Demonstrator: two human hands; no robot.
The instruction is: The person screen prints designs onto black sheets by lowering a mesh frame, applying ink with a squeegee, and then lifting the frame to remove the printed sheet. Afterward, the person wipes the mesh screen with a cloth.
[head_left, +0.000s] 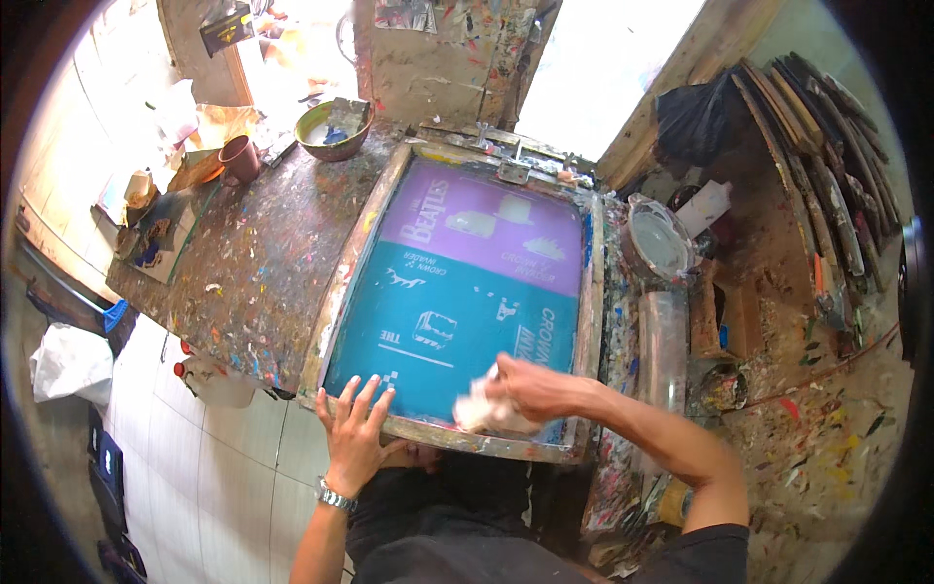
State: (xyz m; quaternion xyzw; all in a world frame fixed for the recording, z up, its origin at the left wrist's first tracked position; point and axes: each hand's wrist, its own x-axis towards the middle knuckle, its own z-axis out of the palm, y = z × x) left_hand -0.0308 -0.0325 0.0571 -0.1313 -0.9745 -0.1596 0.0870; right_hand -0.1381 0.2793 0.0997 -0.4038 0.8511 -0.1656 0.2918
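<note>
A wooden-framed printing screen (457,307) lies before me, its mesh purple at the far part and teal at the near part, with pale lettering and figures. My left hand (355,423) rests with spread fingers on the near left corner of the frame. In my right hand (533,387) a crumpled whitish cloth (479,409) is pressed on the teal mesh near the front edge. The cloth is somewhat blurred. A metal hinge clamp (514,172) sits at the frame's far edge.
On the paint-stained table (248,282) at left stand a bowl (334,131) and a brown mug (239,160). To the right are a round tub (658,237), a clear cylinder (664,350), a wooden box (728,310) and several upright boards (827,165). A white bag (73,363) lies at far left.
</note>
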